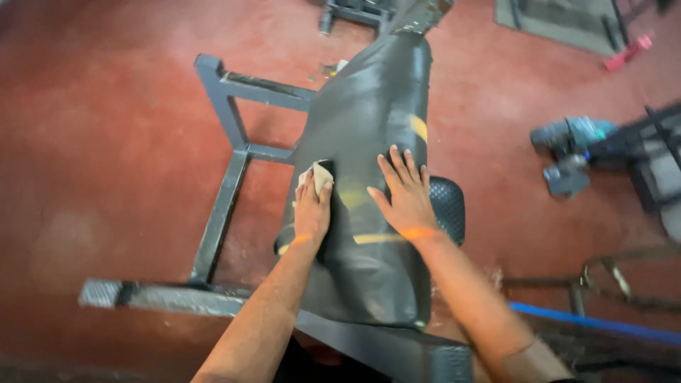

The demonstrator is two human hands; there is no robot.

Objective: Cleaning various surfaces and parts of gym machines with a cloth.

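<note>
a long black padded cover (369, 163) with faded yellow stripes is lying draped over a dark metal bench frame (227, 142). the left hand (311, 209) is gripping a small tan scrap of sandpaper (317, 174) against it; the right hand (404, 195) is resting open and flat on it. a red floor (106, 142) is spreading around, with a blue-grey power tool (571, 152) lying to the right.

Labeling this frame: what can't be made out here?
- Head view: small tan piece under the left hand; fingers cover most of it, kind unclear.
- Dark panel: top end cut by the frame edge.
- Blue-grey tool on the floor: blurred, type unclear.
- Right hand hides the panel beneath it.
</note>
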